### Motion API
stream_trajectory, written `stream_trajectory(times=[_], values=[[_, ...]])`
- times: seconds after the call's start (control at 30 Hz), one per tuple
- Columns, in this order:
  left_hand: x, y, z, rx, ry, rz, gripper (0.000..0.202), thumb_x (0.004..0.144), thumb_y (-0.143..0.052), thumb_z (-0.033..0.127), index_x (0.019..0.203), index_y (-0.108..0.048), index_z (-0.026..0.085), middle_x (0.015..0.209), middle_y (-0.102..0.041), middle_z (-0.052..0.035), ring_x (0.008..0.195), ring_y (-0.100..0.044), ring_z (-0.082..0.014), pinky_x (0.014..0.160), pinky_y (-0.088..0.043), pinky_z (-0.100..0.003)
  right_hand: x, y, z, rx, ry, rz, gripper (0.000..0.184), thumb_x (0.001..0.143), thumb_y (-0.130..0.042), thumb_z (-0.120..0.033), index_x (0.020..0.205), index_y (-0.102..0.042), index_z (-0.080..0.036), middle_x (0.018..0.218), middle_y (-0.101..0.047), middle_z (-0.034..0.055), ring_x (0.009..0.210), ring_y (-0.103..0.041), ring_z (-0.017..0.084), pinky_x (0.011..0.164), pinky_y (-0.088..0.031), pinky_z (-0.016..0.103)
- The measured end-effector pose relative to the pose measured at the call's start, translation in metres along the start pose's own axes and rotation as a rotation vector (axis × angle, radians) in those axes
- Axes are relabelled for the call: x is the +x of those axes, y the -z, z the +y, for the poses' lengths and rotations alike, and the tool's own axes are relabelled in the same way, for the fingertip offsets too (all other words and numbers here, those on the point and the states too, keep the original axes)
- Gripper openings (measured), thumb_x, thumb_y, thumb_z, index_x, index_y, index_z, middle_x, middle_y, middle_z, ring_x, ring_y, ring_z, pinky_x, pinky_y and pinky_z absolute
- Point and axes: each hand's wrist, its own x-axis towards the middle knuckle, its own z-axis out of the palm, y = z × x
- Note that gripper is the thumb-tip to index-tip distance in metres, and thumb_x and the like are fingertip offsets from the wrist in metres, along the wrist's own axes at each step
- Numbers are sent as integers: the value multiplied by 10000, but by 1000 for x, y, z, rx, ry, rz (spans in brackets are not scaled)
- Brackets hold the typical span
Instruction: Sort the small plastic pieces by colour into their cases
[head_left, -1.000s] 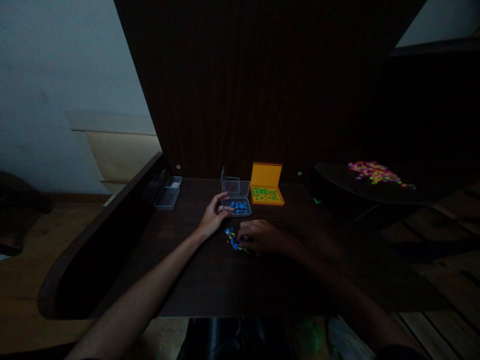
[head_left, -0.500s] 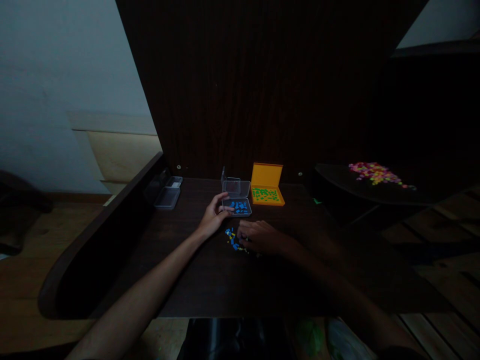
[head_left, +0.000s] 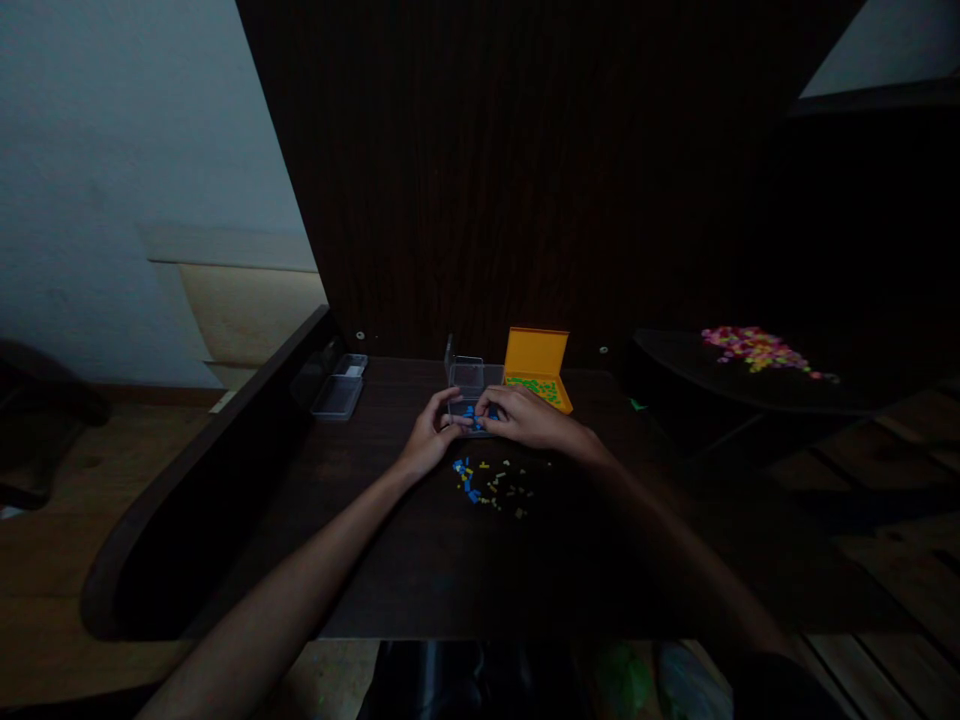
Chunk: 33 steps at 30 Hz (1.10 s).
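Note:
My left hand point(head_left: 429, 435) grips the left side of a clear plastic box point(head_left: 486, 433) whose lid stands raised at the back. Small blue pieces point(head_left: 470, 412) lie in that box, partly covered by my hands. Over its right part is my right hand point(head_left: 529, 418), fingertips pinched together just above the blue pieces; whatever they hold is too small to make out. In front of the box, a loose scatter of small blue and yellow pieces point(head_left: 471, 490) lies on the dark tabletop point(head_left: 405, 560).
Behind my right hand stands an open orange box point(head_left: 536, 350) with green pieces point(head_left: 541, 386) in it. Another open clear box point(head_left: 337, 398) sits at the left, near the raised side panel point(head_left: 202, 480). A pile of pink and yellow bits point(head_left: 757, 350) rests on a dark surface at the right.
My right hand has moved forward from the scattered pieces to over the clear box, uncovering more of the scatter. My left hand stays at the box's left side.

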Motion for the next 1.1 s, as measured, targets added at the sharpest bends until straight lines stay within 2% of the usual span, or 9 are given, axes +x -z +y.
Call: stream_trajectory(times=[0.23, 0.43, 0.67, 1.1], values=[[0, 1, 1, 37, -32, 4, 592, 645, -647, 116, 1221, -524, 174, 1284, -564, -116, 991, -639, -209, 866, -537, -344, 20, -13, 8, -50, 41, -35, 145, 886, -587, -253, 953, -671, -154, 941, -667, 63, 846, -593, 169, 734, -406, 268], [-1, 0, 0, -7, -24, 15, 599, 635, -668, 98, 1212, -537, 188, 1264, -586, -96, 867, -652, -155, 811, -557, -307, 22, -14, 12, -66, 80, -48, 162, 887, -580, -242, 967, -700, -168, 963, -667, 67, 865, -597, 171, 750, -404, 271], [0, -2, -1, -63, 18, 2, 621, 635, -658, 83, 1229, -518, 198, 1322, -523, -107, 858, -661, -146, 846, -552, -353, 20, -8, 19, -5, 64, 13, 124, 867, -582, -189, 952, -667, -158, 906, -653, 42, 793, -565, 139, 704, -384, 243], [0, -1, -3, -48, 21, 9, 619, 616, -655, 93, 1209, -512, 195, 1270, -563, -89, 839, -657, -141, 768, -547, -286, 23, -8, 13, -50, 41, -76, 81, 811, -659, -187, 877, -693, -156, 866, -689, 46, 784, -594, 153, 695, -381, 244]])
